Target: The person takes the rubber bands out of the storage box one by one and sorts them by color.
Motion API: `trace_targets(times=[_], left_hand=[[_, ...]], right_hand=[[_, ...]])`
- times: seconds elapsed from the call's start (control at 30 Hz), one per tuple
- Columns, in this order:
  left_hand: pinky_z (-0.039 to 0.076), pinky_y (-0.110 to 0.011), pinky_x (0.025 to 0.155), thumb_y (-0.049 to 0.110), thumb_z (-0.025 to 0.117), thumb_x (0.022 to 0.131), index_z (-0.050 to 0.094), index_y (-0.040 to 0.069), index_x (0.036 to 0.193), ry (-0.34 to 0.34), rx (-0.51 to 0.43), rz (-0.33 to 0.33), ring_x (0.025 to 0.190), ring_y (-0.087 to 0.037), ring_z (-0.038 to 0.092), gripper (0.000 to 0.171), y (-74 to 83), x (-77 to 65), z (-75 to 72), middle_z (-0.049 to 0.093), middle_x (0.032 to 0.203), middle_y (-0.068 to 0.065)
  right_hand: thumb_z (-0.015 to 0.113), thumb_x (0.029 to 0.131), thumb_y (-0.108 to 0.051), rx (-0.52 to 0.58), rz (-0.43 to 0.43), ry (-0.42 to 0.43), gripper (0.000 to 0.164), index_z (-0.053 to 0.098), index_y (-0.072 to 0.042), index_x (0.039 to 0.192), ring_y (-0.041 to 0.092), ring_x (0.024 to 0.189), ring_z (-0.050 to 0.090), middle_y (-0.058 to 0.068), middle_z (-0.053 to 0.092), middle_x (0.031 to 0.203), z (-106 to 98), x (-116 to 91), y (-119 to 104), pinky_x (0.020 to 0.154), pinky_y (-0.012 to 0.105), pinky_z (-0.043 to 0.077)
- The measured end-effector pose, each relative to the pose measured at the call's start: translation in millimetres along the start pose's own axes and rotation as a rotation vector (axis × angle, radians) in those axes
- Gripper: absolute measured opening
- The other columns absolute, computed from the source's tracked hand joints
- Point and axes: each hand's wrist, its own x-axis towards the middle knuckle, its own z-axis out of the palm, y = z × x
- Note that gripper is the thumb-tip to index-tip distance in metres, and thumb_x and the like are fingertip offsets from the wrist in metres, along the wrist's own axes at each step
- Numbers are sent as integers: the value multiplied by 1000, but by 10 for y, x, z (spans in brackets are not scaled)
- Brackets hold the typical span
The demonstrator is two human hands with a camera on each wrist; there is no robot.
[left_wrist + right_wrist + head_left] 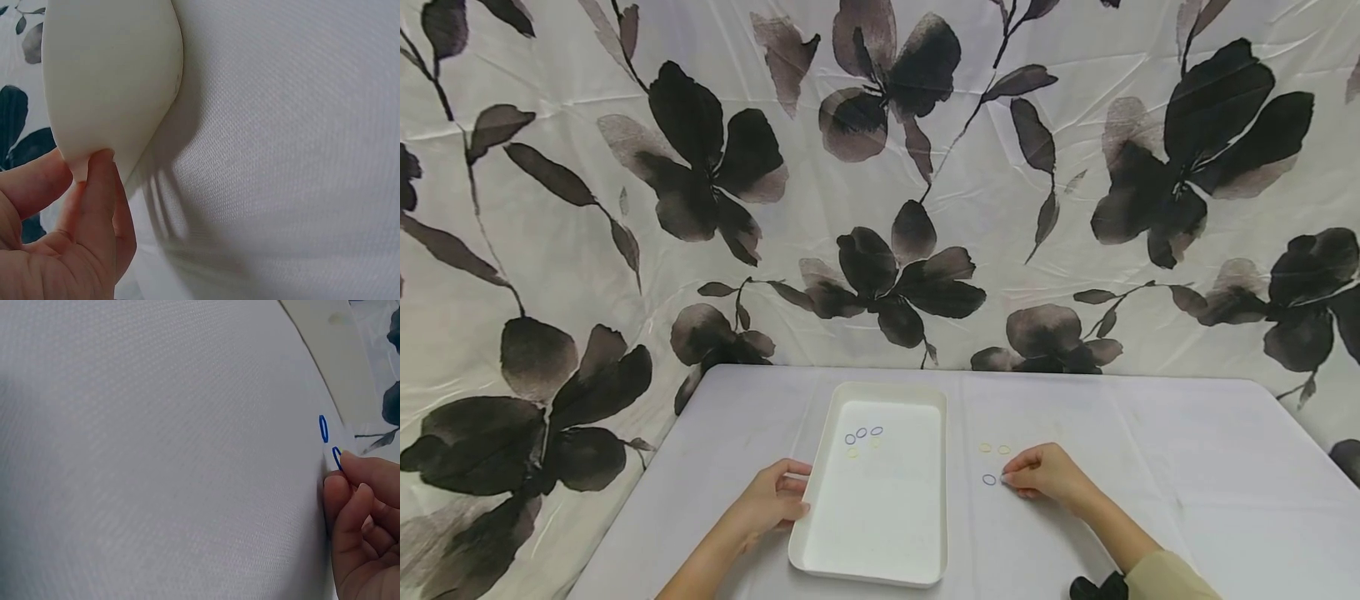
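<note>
A white rectangular tray (871, 517) lies on the table, and my left hand (772, 498) grips its left rim. The left wrist view shows the thumb and fingers of that hand (81, 219) pinching the tray's edge (112, 81). Inside the tray are three blue rubber bands (861, 432) and two pale yellow ones (853, 454). To the right of the tray, my right hand (1047, 472) pinches a small blue rubber band (336, 457) between thumb and fingertip, close over the cloth. Another blue rubber band (989, 480) lies just beside those fingertips.
Two yellow rubber bands (995, 449) lie on the white tablecloth (1150, 450) behind the blue one. A floral curtain (880, 183) hangs behind the table's far edge. Near the right sleeve (1168, 575) a dark object (1099, 587) shows at the bottom of the head view.
</note>
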Motion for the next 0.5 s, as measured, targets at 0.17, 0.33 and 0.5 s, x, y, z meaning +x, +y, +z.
trace_targets(times=[0.17,0.33,0.5], left_hand=[[55,-39,64,-15,65,72,47,-7,122,2,2,2,80,-23,63,54,7,5,1,56,100,-19],[55,-39,65,-16,64,72,46,-8,122,-5,0,8,79,-23,62,54,6,-2,0,55,100,-19],[55,-38,65,-16,64,71,47,-7,121,1,0,3,79,-23,62,53,24,-18,11,56,99,-18]], right_hand=[[72,78,-5,-22,-1,-4,14,69,5,87,11,57,56,4,64,69,-30,-5,-26,52,22,48],[71,79,-5,-30,-24,-24,15,69,6,88,12,58,55,5,64,70,-108,-24,-54,52,24,47],[70,79,-5,-42,-23,-19,17,68,6,91,14,59,53,4,63,70,-175,-33,-104,52,25,45]])
